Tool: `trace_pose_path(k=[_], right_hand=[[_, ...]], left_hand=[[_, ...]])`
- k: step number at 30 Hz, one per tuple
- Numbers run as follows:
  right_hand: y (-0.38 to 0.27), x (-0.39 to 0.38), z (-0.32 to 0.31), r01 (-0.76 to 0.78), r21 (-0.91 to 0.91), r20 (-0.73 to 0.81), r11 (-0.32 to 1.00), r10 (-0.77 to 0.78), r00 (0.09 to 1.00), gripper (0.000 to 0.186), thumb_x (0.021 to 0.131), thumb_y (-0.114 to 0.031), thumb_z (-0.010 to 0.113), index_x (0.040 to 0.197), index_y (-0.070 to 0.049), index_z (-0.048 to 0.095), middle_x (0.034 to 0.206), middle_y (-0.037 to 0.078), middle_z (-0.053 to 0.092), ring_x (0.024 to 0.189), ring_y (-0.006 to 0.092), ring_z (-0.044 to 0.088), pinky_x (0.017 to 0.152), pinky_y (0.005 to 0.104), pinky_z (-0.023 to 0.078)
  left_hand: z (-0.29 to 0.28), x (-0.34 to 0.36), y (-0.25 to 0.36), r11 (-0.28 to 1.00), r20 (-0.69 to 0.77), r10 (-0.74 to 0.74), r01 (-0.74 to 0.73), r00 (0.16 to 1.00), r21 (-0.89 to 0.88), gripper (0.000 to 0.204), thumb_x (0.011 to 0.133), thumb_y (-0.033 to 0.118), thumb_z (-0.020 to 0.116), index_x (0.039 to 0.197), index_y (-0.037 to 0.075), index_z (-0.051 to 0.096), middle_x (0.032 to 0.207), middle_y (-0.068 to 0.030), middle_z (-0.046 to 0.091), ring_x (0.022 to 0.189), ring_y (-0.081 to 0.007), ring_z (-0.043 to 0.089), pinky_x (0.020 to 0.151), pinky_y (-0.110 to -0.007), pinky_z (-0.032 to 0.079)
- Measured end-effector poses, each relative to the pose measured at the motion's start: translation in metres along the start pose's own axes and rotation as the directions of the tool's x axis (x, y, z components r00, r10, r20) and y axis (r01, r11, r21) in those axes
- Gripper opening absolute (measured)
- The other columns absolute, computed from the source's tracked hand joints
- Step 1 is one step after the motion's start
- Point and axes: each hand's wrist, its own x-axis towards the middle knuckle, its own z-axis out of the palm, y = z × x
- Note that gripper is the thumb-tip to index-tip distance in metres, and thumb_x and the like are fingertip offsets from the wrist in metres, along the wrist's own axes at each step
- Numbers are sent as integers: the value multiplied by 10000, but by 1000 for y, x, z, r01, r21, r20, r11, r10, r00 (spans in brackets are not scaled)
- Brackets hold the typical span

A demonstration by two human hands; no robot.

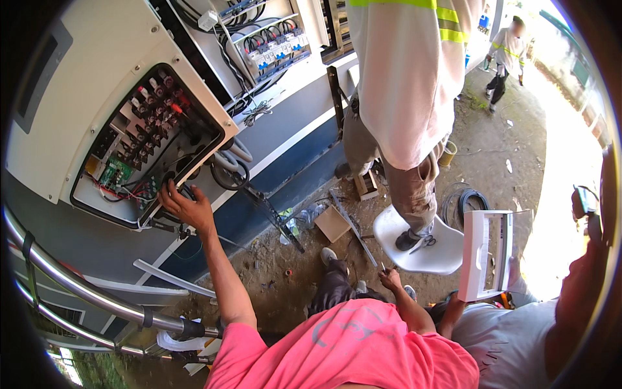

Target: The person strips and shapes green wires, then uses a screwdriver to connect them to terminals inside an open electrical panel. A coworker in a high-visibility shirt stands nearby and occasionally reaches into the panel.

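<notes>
My left hand reaches up to the lower rim of an open electrical enclosure on the left. Its fingers curl at the rim beside dark cables, and what they grip is hidden. Inside the enclosure are rows of terminals with red and black parts. A green circuit board with thin wires sits at its lower left. Low in front of my pink shirt, my right hand is closed on a thin, short rod with a pale tip, too small to name.
A person in a pale reflective shirt stands with a foot on a white chair. At right another person's hand holds a white frame. Breakers fill the upper cabinet. Metal rails run lower left. Cardboard and coiled cable lie on dirt.
</notes>
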Motion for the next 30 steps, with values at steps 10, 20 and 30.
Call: trace_pose_path(k=[10, 20, 30], right_hand=[[59, -28, -4, -251, 47, 124, 967, 243, 962, 457, 910, -425, 727, 1047, 1, 816, 1127, 297, 794, 1131, 437, 768, 975, 530, 598], [90, -49, 5, -280, -127, -73, 951, 273, 959, 423, 916, -381, 747, 1119, -14, 800, 1041, 217, 811, 1010, 352, 799, 855, 494, 598], [67, -40, 3, -164, -176, -8, 971, 165, 986, 459, 920, -417, 688, 1047, 8, 806, 1120, 307, 777, 1085, 454, 766, 941, 550, 610]], left_hand=[[11, -1, -2, 1000, -104, -4, 2, 995, -15, 636, 908, 55, 752, 1507, 41, 538, 1514, -210, 529, 1468, -457, 465, 1249, -655, 364], [12, -2, -5, 999, -121, 21, -25, 992, -36, 593, 934, 73, 729, 1503, 56, 565, 1518, -193, 541, 1482, -495, 463, 1209, -658, 409], [16, -1, -14, 994, -162, 91, -100, 983, -49, 560, 979, 201, 713, 1505, 70, 571, 1474, -205, 599, 1441, -463, 521, 1229, -630, 384]])
